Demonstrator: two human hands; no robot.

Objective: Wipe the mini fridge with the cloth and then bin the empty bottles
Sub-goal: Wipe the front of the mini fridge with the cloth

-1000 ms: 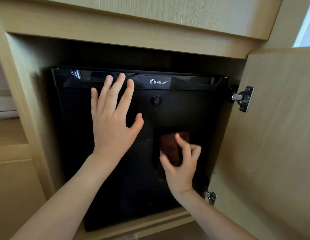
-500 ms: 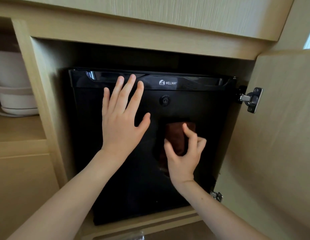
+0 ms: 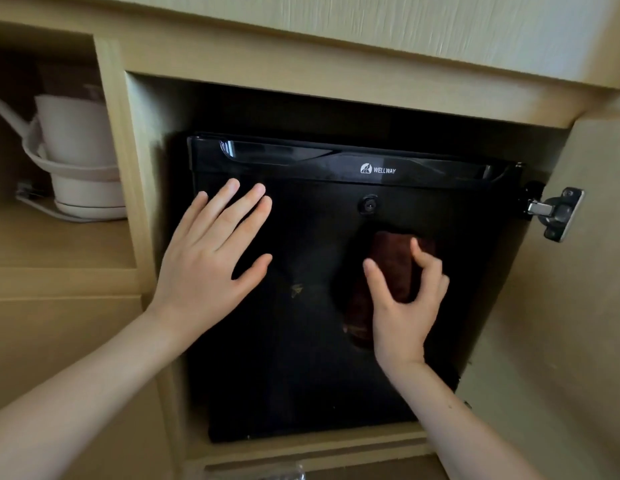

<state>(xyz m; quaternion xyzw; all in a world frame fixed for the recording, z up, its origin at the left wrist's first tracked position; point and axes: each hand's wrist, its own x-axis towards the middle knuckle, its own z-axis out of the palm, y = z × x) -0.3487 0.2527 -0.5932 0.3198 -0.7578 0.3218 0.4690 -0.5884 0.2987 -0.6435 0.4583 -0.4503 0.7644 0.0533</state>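
A black mini fridge (image 3: 301,358) with a white WELLWAY logo sits inside a light wooden cabinet, its door closed. My left hand (image 3: 211,258) lies flat on the upper left of the fridge door, fingers spread, holding nothing. My right hand (image 3: 402,306) presses a dark brown cloth (image 3: 391,265) against the right half of the door, just below the round lock (image 3: 369,204). Part of the cloth hangs down under my palm. No bottles can be made out clearly; something clear shows at the bottom edge (image 3: 287,474).
The cabinet door (image 3: 561,323) stands open on the right, with a metal hinge (image 3: 554,213) at its top. A white electric kettle (image 3: 76,150) on its base stands on the open shelf to the left. A wooden ledge (image 3: 301,448) runs below the fridge.
The view has shifted left, so the fridge sits further right and the kettle is now visible. My left hand slid down from the top trim; the cloth hand stays on the door's right half.
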